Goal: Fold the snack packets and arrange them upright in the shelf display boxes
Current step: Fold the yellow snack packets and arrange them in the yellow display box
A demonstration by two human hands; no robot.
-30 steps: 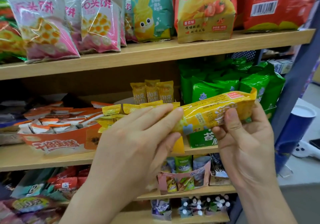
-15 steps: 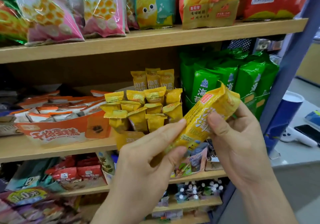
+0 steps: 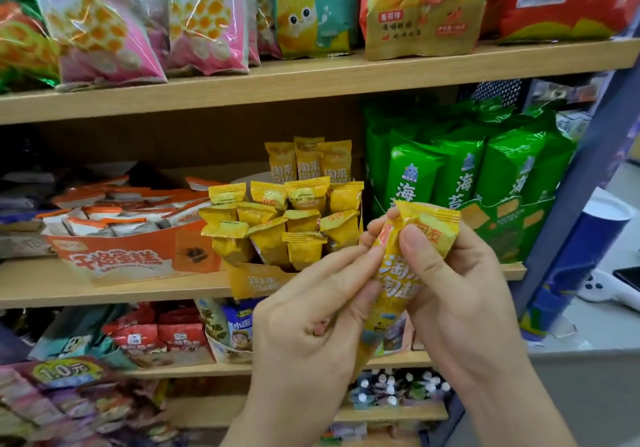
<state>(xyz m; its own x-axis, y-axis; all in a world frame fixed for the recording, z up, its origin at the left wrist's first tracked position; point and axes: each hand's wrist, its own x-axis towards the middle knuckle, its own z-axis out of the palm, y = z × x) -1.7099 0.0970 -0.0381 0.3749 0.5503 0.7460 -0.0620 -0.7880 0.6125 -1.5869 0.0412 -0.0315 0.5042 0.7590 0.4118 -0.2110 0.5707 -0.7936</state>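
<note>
Both hands hold one long yellow snack packet (image 3: 394, 273) upright in front of the middle shelf. My left hand (image 3: 311, 311) pinches its left edge near the top, and my right hand (image 3: 453, 294) grips the upper part with the thumb across the front. The packet's top end is bent over to the right. Behind, a yellow display box (image 3: 252, 280) on the middle shelf holds several folded yellow packets (image 3: 277, 225) standing upright in rows. Three more yellow packets (image 3: 308, 162) stand taller at the back.
An orange cake box (image 3: 121, 259) sits left of the yellow box. Green seaweed packs (image 3: 460, 183) fill the shelf to the right. Large snack bags line the top shelf (image 3: 311, 79). Lower shelves hold mixed small snacks. A blue cylinder (image 3: 575, 266) stands at the right.
The packet swung from lying across to upright, and its top end got bent over. Both hands moved closer together and lower in front of the yellow box.
</note>
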